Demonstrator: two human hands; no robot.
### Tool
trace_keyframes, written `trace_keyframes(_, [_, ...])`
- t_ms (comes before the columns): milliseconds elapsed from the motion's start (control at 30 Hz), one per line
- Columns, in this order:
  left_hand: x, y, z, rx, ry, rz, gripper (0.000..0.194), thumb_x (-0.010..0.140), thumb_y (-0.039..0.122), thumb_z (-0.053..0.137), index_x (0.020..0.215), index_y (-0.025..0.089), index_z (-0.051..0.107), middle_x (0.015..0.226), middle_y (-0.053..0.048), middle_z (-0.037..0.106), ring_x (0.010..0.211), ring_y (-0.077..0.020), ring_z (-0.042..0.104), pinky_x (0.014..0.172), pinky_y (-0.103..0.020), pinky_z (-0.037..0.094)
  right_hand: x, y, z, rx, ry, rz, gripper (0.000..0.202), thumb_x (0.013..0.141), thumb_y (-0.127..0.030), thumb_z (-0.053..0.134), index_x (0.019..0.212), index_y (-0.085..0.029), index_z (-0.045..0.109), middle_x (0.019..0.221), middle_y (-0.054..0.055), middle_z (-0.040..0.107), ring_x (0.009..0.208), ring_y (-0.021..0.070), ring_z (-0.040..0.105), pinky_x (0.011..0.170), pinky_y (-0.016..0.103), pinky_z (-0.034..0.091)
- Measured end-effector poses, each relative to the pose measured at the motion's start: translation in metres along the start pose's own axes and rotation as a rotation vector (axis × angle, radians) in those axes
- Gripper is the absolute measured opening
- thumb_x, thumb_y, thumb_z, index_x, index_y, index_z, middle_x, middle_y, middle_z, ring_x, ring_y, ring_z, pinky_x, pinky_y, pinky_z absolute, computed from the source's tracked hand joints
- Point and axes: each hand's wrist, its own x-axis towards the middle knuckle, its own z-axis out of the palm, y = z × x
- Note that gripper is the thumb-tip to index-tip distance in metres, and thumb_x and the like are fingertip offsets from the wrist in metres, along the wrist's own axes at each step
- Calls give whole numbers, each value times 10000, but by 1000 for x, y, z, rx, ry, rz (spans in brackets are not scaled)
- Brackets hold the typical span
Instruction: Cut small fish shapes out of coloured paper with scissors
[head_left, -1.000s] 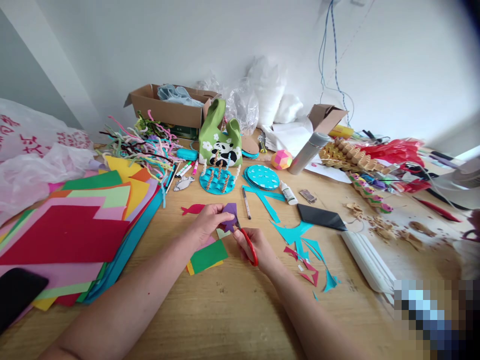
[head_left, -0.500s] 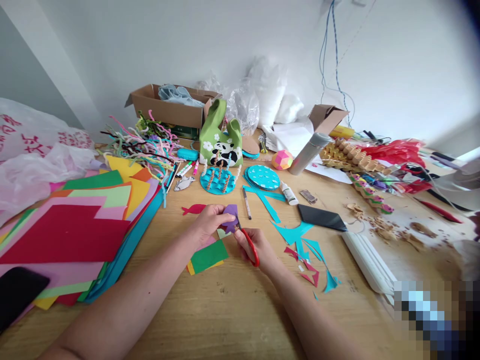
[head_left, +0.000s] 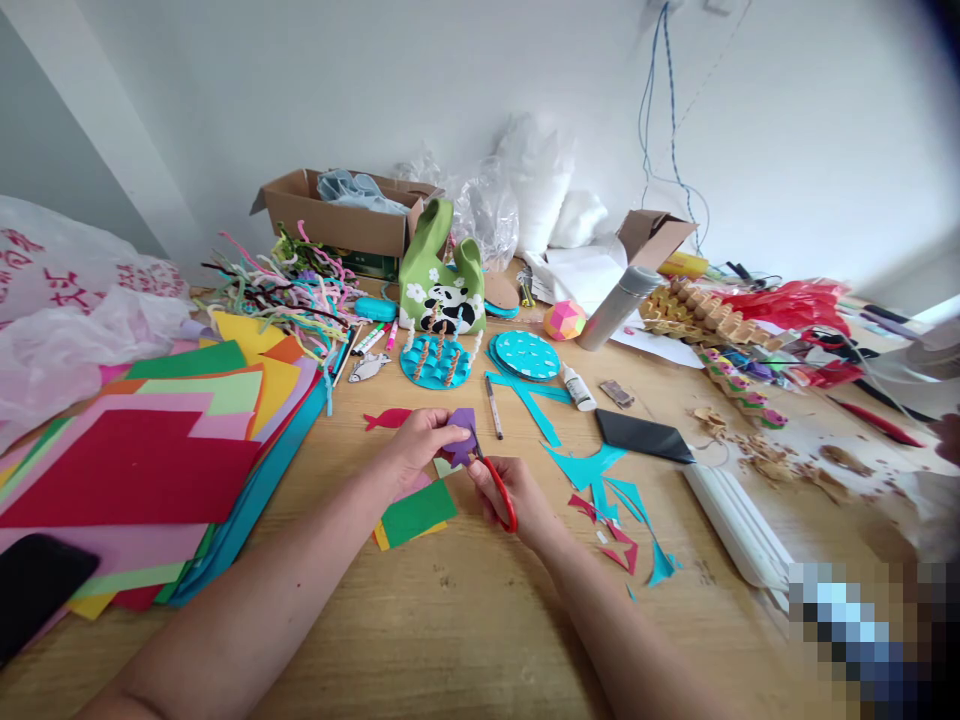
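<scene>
My left hand point(head_left: 424, 442) pinches a small purple felt piece point(head_left: 463, 422) between thumb and fingers, with a notched lower edge showing. In my right hand point(head_left: 519, 495) is a pair of red-handled scissors point(head_left: 504, 492), its blades at the right side of the purple piece. How far the blades are closed is too small to tell. A red fish cut-out point(head_left: 386, 418) lies just behind my left hand. Below the hands rests a green rectangle point(head_left: 418, 517), over a yellow one; pink and pale pieces are partly hidden by my hands.
Coloured sheets point(head_left: 135, 460) are stacked at the left, a black phone point(head_left: 49, 590) on their near edge. Blue scraps point(head_left: 589, 465) and red scraps point(head_left: 621, 550) lie to the right. Behind stand a green panda bag point(head_left: 442, 285), a glue bottle point(head_left: 577, 388) and a grey tumbler point(head_left: 621, 308).
Almost nothing differs. Both hands keep their places, with the scissors' red handles shifted very slightly. At the far right edge, part of another person's hand has come into view.
</scene>
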Motion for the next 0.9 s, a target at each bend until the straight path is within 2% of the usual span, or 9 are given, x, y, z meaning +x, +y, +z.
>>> trace_keyframes(467, [4,-8,-3,62,-50,48,199,606,278,697,731,124,678,676,-31,658,588,-124,567,581,-255,414,-1,-2,0,-22,8,20,569,762,-719,554,577,-192,448,408,-32,487,336,62,364,349,181,255])
trace_keyframes(900, [3,-6,-4,61,-72,42,184,624,270,698,736,125,685,680,-31,659,589,-122,563,590,-255,412,-3,-4,1,-18,18,14,565,777,-706,542,556,-199,431,395,-35,469,328,68,366,345,194,250])
